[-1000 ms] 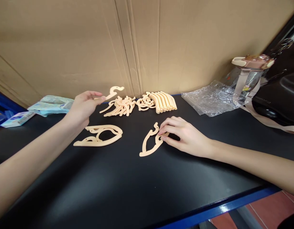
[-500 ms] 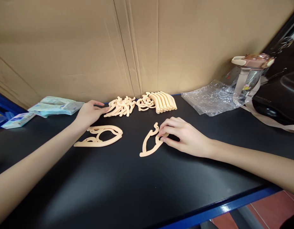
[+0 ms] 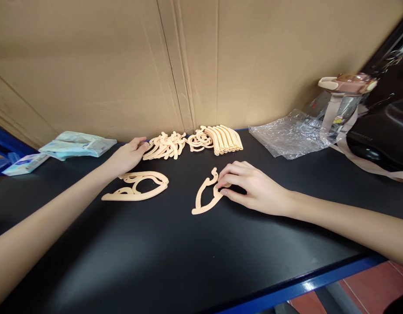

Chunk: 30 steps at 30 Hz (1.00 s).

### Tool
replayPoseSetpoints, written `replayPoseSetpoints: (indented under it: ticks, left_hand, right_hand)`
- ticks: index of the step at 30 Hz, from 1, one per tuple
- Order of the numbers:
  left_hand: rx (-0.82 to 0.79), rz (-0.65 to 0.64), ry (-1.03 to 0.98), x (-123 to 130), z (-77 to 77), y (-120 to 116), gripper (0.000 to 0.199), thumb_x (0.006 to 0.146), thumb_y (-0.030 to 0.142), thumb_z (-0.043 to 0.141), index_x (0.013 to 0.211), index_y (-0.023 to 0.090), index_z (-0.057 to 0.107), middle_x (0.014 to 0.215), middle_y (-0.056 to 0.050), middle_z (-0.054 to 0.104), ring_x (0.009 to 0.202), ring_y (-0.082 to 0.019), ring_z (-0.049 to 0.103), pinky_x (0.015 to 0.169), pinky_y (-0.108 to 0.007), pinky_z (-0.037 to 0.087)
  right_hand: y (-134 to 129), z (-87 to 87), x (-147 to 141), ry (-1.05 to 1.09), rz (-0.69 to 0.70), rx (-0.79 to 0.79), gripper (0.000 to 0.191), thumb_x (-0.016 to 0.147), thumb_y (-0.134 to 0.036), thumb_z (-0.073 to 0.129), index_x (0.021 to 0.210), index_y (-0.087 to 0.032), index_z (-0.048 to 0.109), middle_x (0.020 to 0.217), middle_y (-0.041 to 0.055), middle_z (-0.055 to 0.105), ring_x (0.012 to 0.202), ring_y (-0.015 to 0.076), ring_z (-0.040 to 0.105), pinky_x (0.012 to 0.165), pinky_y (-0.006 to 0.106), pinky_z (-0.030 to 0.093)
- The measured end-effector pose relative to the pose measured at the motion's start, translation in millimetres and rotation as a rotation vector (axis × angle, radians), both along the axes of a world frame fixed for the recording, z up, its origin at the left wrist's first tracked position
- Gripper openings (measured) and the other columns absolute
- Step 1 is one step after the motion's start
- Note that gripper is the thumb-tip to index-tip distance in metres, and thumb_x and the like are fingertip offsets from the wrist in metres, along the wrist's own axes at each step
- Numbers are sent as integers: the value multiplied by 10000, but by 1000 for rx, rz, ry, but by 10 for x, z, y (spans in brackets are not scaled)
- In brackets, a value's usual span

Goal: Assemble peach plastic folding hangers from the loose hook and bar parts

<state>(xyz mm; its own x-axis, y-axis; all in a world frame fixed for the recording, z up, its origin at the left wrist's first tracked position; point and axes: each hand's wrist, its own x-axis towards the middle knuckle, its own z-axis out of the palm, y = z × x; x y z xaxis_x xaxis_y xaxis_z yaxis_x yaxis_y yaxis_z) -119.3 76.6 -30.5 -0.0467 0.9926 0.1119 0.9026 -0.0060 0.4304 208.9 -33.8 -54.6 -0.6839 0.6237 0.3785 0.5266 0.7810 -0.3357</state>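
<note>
Peach-coloured plastic parts of folding clothes hangers lie on the black tabletop [image 3: 175, 257]. My left hand [image 3: 131, 153] reaches to the left edge of a loose heap of curved pieces [image 3: 165, 146], its thumb and fingers apart at the heap. Below that hand rests a folded hanger [image 3: 152, 197], its rounded end facing right. Lying flat in the middle is another partly folded hanger [image 3: 204, 208], with its hook pointing up. My right hand [image 3: 250, 185] pinches this one at its right end, and the fingers hide that part.
Right of the heap are ring-like curved pieces [image 3: 198, 141] and a neat row of curved arms [image 3: 225, 138]. A clear plastic bag [image 3: 286, 135] and a strapped bottle [image 3: 348, 85] stand at the right. Tissue packs [image 3: 77, 146] lie at the left, and cardboard [image 3: 122, 65] rises behind.
My left hand has shifted slightly right, its fingertips closer in at the edge of the heap. My right hand and the hanger it pinches have stayed in place.
</note>
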Motion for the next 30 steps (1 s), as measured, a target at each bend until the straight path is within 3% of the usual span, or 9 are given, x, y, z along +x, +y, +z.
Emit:
replayPoseSetpoints:
  ticks: [5, 9, 11, 13, 15, 18, 22, 30]
  left_hand:
    - [-64, -23, -7, 62, 2, -29, 498, 1026, 356, 315, 1457, 120, 396, 1413, -115, 577, 1320, -236, 506, 1129, -391, 341]
    - [-118, -95, 68, 21, 217, -132, 601, 958, 466, 375, 1479, 167, 392, 1477, -84, 521, 1338, -265, 485, 1134, -398, 323]
    - [-157, -167, 130, -90, 365, -211, 733, 814, 573, 566, 1460, 251, 443, 1521, -24, 470, 1366, -286, 451, 1148, -395, 301]
    - [-234, -247, 269, -231, 487, -305, 953, 576, 645, 736, 1431, 305, 487, 1488, -15, 506, 1344, -332, 469, 1119, -421, 344]
    - [-303, -305, 394, -350, 555, -411, 1020, 419, 593, 805, 1374, 334, 556, 1443, -14, 550, 1335, -359, 474, 1100, -438, 370]
    - [-341, -304, 393, -412, 550, -564, 918, 428, 522, 769, 1320, 374, 607, 1464, 20, 533, 1376, -348, 434, 1135, -448, 327]
    - [-321, -330, 268, -381, 453, -655, 733, 551, 624, 660, 1248, 395, 650, 1382, 44, 610, 1294, -293, 537, 1102, -395, 378]
    - [-284, -351, 221, -439, 322, -598, 636, 613, 647, 623, 1184, 371, 674, 1318, 37, 654, 1235, -275, 586, 1048, -353, 428]
  right_hand:
    - [4, 6, 0, -5, 11, -10, 149, 977, -217, 535, 1013, -170, 672, 1047, 57, 656, 970, 179, 565, 876, 338, 400]
    - [3, 17, 0, -8, 23, -12, 138, 972, -209, 543, 1013, -169, 669, 1038, 52, 655, 962, 174, 566, 881, 333, 402]
    - [1, 24, 2, -8, 26, -2, 136, 970, -203, 543, 1009, -171, 669, 1030, 50, 656, 960, 173, 569, 879, 330, 409]
    - [-1, 30, 8, -11, 20, 19, 142, 970, -206, 539, 1013, -171, 670, 1034, 54, 656, 959, 176, 572, 882, 334, 420]
    - [-1, 33, 16, -22, 14, 43, 154, 969, -216, 539, 1032, -170, 672, 1063, 65, 656, 968, 181, 576, 892, 345, 436]
    - [8, 30, 35, -57, 26, 80, 221, 972, -258, 543, 1140, -178, 662, 1248, 98, 623, 1108, 208, 574, 973, 382, 439]
    - [36, 15, 63, -165, 62, 74, 415, 997, -399, 499, 1353, -195, 565, 1466, 134, 493, 1328, 265, 470, 1095, 464, 375]
    - [44, 12, 55, -169, 19, 71, 429, 994, -418, 499, 1325, -156, 574, 1303, 127, 588, 1176, 254, 555, 1039, 445, 421]
